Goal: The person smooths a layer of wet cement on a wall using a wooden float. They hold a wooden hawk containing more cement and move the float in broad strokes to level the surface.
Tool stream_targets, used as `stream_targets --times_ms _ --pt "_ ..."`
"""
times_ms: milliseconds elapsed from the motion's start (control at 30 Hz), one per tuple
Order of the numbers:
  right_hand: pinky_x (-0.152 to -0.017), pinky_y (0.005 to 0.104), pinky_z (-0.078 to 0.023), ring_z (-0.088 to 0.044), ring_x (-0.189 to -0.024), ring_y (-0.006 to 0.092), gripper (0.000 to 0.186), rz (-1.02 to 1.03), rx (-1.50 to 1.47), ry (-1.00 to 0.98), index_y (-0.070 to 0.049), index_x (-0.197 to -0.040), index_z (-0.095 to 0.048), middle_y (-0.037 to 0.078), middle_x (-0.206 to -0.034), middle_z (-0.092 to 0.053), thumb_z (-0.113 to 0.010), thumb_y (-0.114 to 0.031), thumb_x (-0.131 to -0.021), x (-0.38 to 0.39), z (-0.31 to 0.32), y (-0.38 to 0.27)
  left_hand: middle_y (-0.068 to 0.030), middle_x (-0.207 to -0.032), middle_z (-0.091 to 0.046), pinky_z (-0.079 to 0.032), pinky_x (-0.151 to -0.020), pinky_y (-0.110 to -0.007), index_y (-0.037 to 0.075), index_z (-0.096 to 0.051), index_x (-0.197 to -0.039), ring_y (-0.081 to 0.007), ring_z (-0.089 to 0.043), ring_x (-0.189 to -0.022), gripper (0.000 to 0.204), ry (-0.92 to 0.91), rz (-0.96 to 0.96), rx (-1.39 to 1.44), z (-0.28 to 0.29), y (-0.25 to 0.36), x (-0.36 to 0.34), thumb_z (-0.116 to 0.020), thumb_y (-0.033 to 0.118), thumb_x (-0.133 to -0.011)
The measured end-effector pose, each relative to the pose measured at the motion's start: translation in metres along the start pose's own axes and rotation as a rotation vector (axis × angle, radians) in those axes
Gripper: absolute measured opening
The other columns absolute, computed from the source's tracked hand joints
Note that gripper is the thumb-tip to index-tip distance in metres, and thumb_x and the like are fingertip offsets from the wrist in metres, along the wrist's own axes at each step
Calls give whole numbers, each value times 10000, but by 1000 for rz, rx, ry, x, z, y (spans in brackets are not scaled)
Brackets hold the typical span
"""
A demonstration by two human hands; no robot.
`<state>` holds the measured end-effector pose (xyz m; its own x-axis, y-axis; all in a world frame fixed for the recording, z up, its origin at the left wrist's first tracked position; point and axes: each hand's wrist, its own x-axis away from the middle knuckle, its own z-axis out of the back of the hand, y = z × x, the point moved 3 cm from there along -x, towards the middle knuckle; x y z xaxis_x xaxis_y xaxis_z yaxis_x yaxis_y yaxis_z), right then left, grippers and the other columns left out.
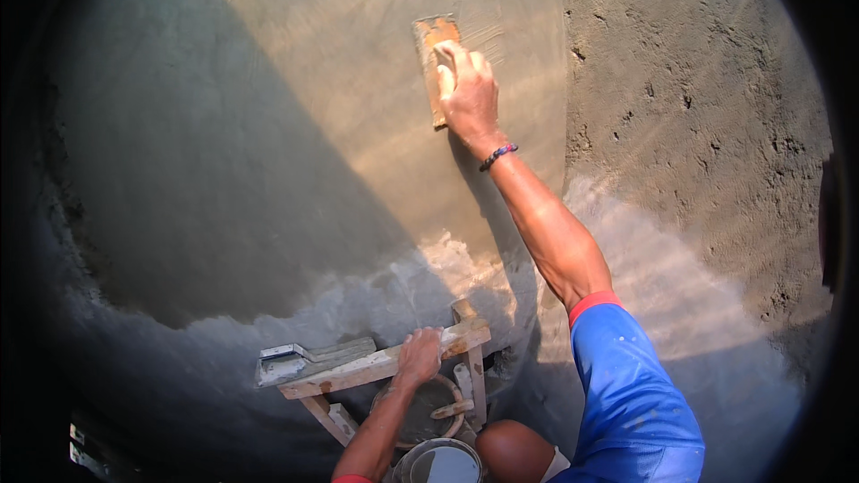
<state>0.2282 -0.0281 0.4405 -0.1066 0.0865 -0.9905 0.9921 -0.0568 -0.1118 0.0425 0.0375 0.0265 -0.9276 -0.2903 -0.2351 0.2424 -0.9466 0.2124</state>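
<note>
My right hand (470, 89) is closed on the handle of a flat rectangular float (437, 29), orange under grey smears, held against a smooth, damp grey plastered surface (340, 107). A dark bracelet is on that wrist. At the bottom, my left hand (419, 353) grips the top bar (465, 335) of a small wooden trestle. A steel trowel (286, 367) lies on the trestle, left of that hand.
A round pan (429, 416) of grey mix, with a tool handle across it, sits under the trestle. A metal bucket (438, 465) holding liquid is at the bottom edge, beside my bare knee (508, 447). Rough, pitted render (680, 125) covers the right side.
</note>
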Motion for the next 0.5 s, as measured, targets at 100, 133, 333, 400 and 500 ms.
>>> stream_targets --times_ms 100,133,333,400,500 --pt "-939 474 -475 -569 -1053 400 436 259 -117 -412 -75 -1281 -551 196 -1142 -604 -682 -55 -866 77 -19 -54 -150 -1191 -630 -427 -988 -481 43 -576 -1329 -347 -563 -1169 452 30 32 78 2 0 7 -633 137 -890" --pt "-939 474 -475 -569 -1053 400 436 266 -130 -408 -75 -1281 -551 196 -1142 -604 -682 -55 -866 71 -11 -51 -147 -1180 -625 -429 -978 -481 43 -573 -1323 -334 -562 -1162 445 52 10 51 -2 -4 8 -637 176 -903" --pt "-906 400 -552 -696 -1058 334 569 8 -13 -13 -68 -1381 -540 218 -1138 -705 -746 -172 -862 -92 81 68 -141 -1174 -627 -431 -976 -475 40 -572 -1324 -326 -565 -1150 449 25 1 46 7 2 6 -645 196 -909" --pt "-922 372 -549 -700 -1065 267 451 1 -69 -138 -68 -1281 -637 182 -1175 -712 -741 -159 -852 -144 96 115 -143 -1196 -633 -431 -986 -473 41 -567 -1337 -334 -569 -1157 458 29 -23 61 5 10 0 -642 178 -907" --pt "-921 376 -545 -698 -1060 282 438 -26 -29 -227 -90 -1280 -643 176 -1154 -719 -728 -136 -853 -115 81 102 -152 -1195 -630 -431 -977 -476 36 -567 -1335 -335 -570 -1148 458 45 -28 57 0 2 2 -642 183 -908"
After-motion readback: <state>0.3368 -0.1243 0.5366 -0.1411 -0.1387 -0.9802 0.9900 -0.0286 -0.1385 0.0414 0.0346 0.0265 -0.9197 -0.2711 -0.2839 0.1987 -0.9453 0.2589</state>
